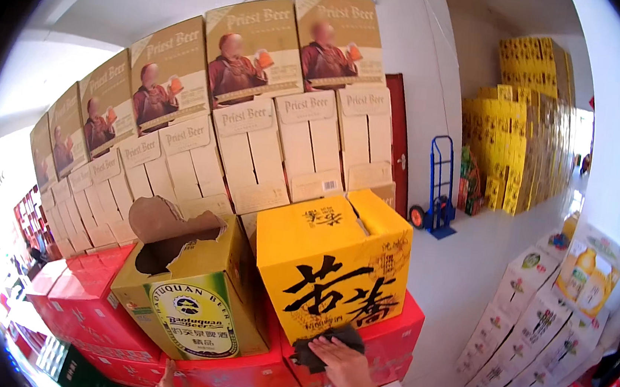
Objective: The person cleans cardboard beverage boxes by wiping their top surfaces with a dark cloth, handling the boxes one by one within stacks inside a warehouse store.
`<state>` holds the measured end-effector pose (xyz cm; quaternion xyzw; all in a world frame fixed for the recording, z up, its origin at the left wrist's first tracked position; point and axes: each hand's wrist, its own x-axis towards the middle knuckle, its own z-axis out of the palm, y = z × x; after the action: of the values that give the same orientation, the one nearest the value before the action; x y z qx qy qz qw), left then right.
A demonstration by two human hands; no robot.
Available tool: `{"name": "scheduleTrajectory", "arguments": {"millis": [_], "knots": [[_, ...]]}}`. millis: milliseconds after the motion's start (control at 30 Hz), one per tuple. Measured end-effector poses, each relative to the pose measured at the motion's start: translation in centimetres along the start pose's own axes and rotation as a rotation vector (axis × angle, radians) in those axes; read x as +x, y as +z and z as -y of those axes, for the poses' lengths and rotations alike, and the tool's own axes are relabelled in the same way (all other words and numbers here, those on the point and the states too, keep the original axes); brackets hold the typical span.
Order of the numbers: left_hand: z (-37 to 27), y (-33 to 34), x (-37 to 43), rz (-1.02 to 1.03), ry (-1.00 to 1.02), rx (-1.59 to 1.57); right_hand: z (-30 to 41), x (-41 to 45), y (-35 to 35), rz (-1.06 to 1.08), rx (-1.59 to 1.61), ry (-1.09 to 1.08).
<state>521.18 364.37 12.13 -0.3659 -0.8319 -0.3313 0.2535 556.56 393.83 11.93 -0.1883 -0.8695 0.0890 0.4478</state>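
Observation:
My right hand, with a black band at the wrist, presses a dark cloth against the lower front edge of a yellow cardboard beer box and the red box under it. My left hand is at the bottom, its fingers at the upper edge of a red carton, just below the olive-green beer box. That olive-green box has a torn opening in its top, with a ragged flap standing up. Both beer boxes rest side by side on the red cartons.
Stacked beer cartons rise behind the two boxes. A blue hand truck stands on the pale floor near a red door. White cartons are piled at the right. Yellow cartons form a tall stack in the back.

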Motion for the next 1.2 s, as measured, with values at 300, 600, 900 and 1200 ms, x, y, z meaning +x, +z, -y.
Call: {"name": "scheduleTrajectory", "arguments": {"millis": [300,600,900,1200], "knots": [[0.2,2.0,0.0,0.009,-0.055,0.041,1.1,1.5,0.2,0.039,0.091,0.153],[-2.6,0.4,0.3,0.122,-0.138,0.018,-3.3,-6.3,2.3,0.027,0.047,-0.083],[-1.2,1.5,0.7,0.163,-0.109,0.046,-9.8,-19.5,9.1,0.232,0.037,-0.009],[-0.6,0.8,0.4,0.087,-0.08,-0.014,-12.8,-23.9,5.8,0.302,0.318,0.644]]}}
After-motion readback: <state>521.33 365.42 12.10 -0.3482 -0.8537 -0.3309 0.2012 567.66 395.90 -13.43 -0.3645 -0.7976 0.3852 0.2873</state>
